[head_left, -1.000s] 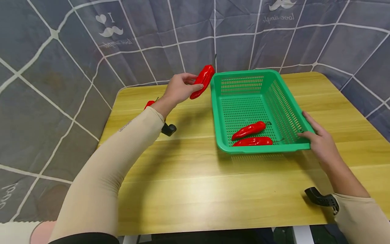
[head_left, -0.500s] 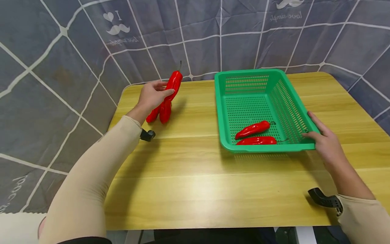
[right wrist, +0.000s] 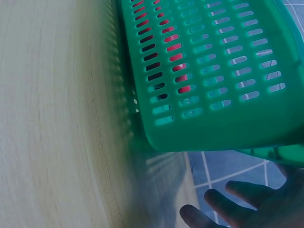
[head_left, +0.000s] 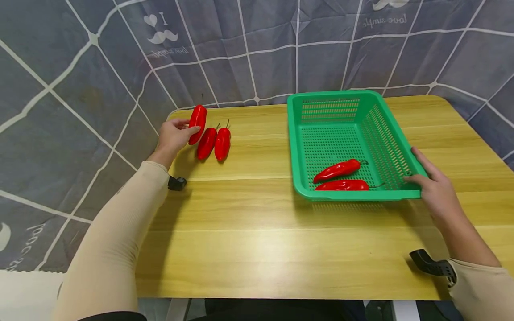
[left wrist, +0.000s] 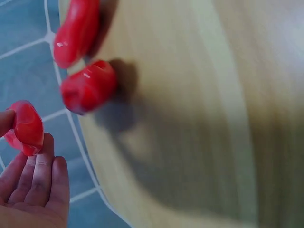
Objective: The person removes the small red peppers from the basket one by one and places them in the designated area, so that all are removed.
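Observation:
My left hand point(head_left: 173, 139) pinches a glossy red chili pepper point(head_left: 197, 125) between thumb and fingers, its stem pointing up, at the table's back left. Just right of it, two more red peppers lie side by side on the wood, one nearer pepper point(head_left: 206, 143) and one farther right pepper point(head_left: 222, 143). My right hand point(head_left: 437, 191) grips the near right corner of a green plastic basket point(head_left: 290, 147), thumb over the rim and fingers along the outside. In the basket are two red peppers, an upper pepper point(head_left: 338, 170) and a lower pepper point(head_left: 343, 185) by the near wall.
The wooden table point(head_left: 249, 249) has rounded back corners. A grey checked curtain point(head_left: 225, 40) hangs along its back and left sides. Black straps with a dark piece point(head_left: 427, 263) sit on both wrists.
My left hand has carried its pepper leftward from beside the basket, past the two peppers on the table, and lowered it. The right hand stays at the basket corner.

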Motion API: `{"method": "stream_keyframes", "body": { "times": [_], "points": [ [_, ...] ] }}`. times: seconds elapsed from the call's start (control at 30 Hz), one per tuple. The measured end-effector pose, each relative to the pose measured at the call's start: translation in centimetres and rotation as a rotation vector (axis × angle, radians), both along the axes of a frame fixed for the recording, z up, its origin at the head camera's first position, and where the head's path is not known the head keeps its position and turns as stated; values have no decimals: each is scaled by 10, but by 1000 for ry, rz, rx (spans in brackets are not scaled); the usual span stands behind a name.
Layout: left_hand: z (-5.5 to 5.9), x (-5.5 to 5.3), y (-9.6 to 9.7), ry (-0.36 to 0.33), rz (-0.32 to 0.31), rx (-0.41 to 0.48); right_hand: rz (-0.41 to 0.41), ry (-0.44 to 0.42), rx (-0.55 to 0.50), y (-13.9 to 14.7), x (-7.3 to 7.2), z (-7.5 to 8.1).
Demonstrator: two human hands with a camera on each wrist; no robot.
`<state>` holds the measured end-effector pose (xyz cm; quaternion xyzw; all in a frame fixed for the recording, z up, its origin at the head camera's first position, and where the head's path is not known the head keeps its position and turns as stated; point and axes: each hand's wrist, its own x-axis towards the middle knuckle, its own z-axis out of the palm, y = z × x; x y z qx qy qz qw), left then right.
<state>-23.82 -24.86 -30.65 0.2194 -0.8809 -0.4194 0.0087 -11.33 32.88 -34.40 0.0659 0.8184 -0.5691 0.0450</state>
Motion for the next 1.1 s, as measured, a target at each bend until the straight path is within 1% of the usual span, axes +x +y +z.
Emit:
{"method": "stream_keyframes", "body": {
  "times": [0.1,0.23,0.33,0.4,0.63,0.77,0.93,1.03,1.1],
  "points": [
    [-6,3,-7,-7,18,-13,5,-5,2,1,0,-1],
    [-16,6,-15,-23,49,-41,9,-12,34,1,0,-1],
    [-23,5,-20,-43,61,-70,6,-8,19,3,1,-1],
    [-27,5,-21,-53,56,-91,5,0,-5,4,0,-2],
    [-35,7,-23,-103,40,-201,3,11,-19,2,1,-1],
    [-38,8,-22,-128,38,-241,-4,10,-27,1,1,-1],
    [-37,10,-20,-143,37,-265,6,9,25,2,0,-1],
    [-35,11,-20,-143,29,-259,13,9,49,3,-1,-2],
    [-35,12,-19,-133,26,-251,16,9,47,3,-1,-3]
  ]
}}
